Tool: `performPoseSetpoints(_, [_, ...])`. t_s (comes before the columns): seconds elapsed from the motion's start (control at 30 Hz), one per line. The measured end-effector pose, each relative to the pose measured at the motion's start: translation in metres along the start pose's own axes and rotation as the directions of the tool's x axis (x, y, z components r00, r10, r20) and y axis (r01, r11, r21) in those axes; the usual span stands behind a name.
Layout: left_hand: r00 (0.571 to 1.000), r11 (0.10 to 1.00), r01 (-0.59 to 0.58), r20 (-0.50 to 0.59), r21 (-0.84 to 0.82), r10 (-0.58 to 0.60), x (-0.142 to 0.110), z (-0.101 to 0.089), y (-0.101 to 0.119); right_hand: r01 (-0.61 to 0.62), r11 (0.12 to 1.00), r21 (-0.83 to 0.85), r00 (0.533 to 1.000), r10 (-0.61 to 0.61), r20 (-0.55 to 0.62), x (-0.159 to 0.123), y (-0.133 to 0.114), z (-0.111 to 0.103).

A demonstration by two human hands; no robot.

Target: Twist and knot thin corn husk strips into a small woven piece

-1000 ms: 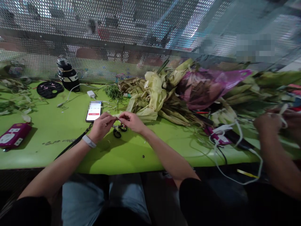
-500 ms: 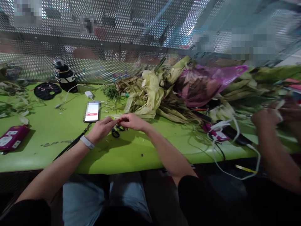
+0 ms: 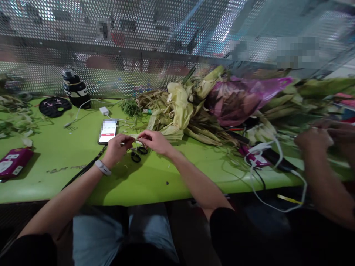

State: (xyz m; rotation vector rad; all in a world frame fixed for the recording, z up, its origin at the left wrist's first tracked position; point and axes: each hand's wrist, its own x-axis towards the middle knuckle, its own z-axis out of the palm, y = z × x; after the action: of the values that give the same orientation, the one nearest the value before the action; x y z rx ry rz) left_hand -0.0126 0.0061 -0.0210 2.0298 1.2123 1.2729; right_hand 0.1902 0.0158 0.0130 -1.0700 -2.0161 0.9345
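It looks like a small craft workshop: dried husks (image 3: 180, 107) heaped on a shared green worktable (image 3: 144, 184), people handworking alongside.

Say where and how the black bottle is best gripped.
Best, I'd judge, around the midsection of the black bottle, from the front: it looks round and upright, with the perforated screen close behind and the dark disc to its left.

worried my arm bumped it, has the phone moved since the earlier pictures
No. The phone lies as before on the near side of the white adapter, with much the same gap; both just shift slightly left together in view.
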Motion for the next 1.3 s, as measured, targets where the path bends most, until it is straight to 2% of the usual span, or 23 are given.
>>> performPoseSetpoints(0.1, [0.995, 0.989, 0.098, 0.004, -0.109, -0.098, -0.001, 0.002, -0.003, 0.065, 0.991, -0.113, 0.995, -0.072, -0.064, 0.0, 0.003, 0.008])
performPoseSetpoints(0.3, [0.991, 0.983, 0.104, -0.066, -0.148, -0.115, -0.002, 0.002, -0.001, 0.11, 0.949, -0.296, 0.98, -0.153, -0.126, -0.005, 0.004, 0.023])
performPoseSetpoints(0.47, [0.991, 0.971, 0.115, -0.04, -0.209, -0.126, -0.003, 0.003, 0.001, 0.076, 0.952, -0.295, 0.973, -0.135, -0.185, -0.006, 0.005, 0.031])
performPoseSetpoints(0.67, [0.99, 0.972, 0.127, -0.032, -0.2, -0.136, -0.004, 0.004, -0.001, 0.028, 0.959, -0.281, 0.968, -0.096, -0.231, -0.007, 0.004, 0.037])
performPoseSetpoints(0.93, [0.984, 0.943, 0.175, 0.005, -0.283, -0.18, -0.005, 0.004, 0.001, 0.101, 0.952, -0.288, 0.954, -0.175, -0.245, -0.004, 0.01, 0.036])
performPoseSetpoints(1.17, [0.985, 0.937, 0.166, 0.005, -0.306, -0.173, -0.004, 0.005, 0.002, 0.15, 0.95, -0.275, 0.941, -0.222, -0.254, -0.002, 0.013, 0.035])
performPoseSetpoints(1.3, [0.979, 0.909, 0.202, 0.049, -0.365, -0.198, -0.003, 0.004, 0.004, 0.155, 0.963, -0.222, 0.952, -0.205, -0.227, -0.001, 0.012, 0.027])
